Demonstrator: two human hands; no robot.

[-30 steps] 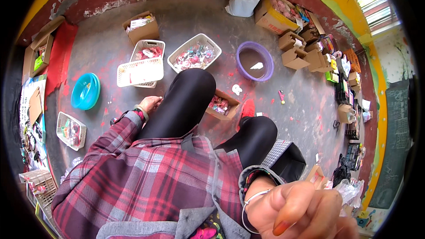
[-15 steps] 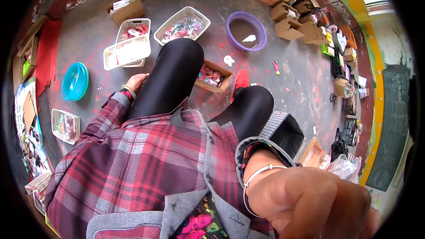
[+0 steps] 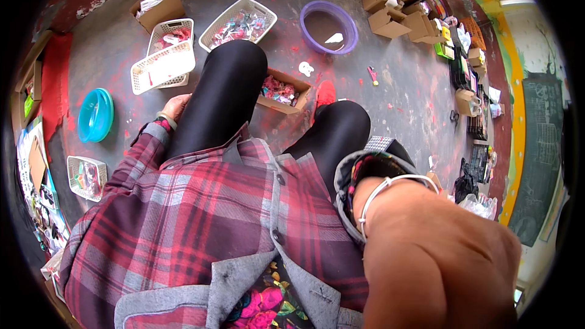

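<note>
My right hand (image 3: pixel 436 256) is large and close to the camera at the lower right, with a silver bangle on its wrist. The back of it shows; its fingers run out of the frame, so whatever they may hold is hidden. My left hand (image 3: pixel 177 106) is low beside my left thigh (image 3: pixel 225 85), which covers most of its fingers. Nearest to that hand is a white plastic basket (image 3: pixel 161 68), tilted over another basket with red and white pieces. Between my legs stands a cardboard box (image 3: pixel 277 106) with red and pink small items.
A white basket (image 3: pixel 204 38) of small packets and a purple basin (image 3: pixel 315 47) stand ahead on the floor. Teal basins (image 3: pixel 95 116) and a small white basket (image 3: pixel 88 194) are at left. Cardboard boxes (image 3: pixel 390 22) and crates line the right wall. A white cutout (image 3: pixel 306 69) lies on the floor.
My right hand and forearm have turned and shifted, with fewer fingers showing now. The view has shifted slightly, moving the floor things a little left and up. My left hand stays beside the thigh.
</note>
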